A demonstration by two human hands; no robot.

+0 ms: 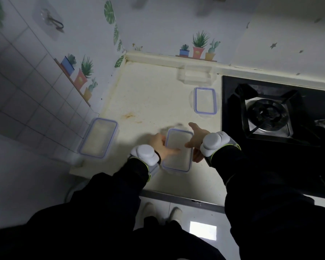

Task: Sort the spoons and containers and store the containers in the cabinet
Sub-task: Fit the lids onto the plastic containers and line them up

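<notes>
A clear rectangular container with a purple-rimmed lid [178,158] sits near the front of the cream countertop [150,102]. My left hand [162,145] grips its left side with the thumb lying on the lid. My right hand [196,139] holds its right side, fingers curled around the edge. A larger lidded container [99,140] rests at the counter's left edge by the tiled wall. A third, smaller container [205,100] lies further back beside the stove. A clear lidless tub [195,76] stands against the back wall. No spoons are visible.
A black gas stove [270,109] with a burner fills the right side. Tiled wall with plant stickers rises on the left and at the back. A hook [54,22] hangs on the left wall. The counter's front edge [176,197] lies below my arms, with my feet on the floor.
</notes>
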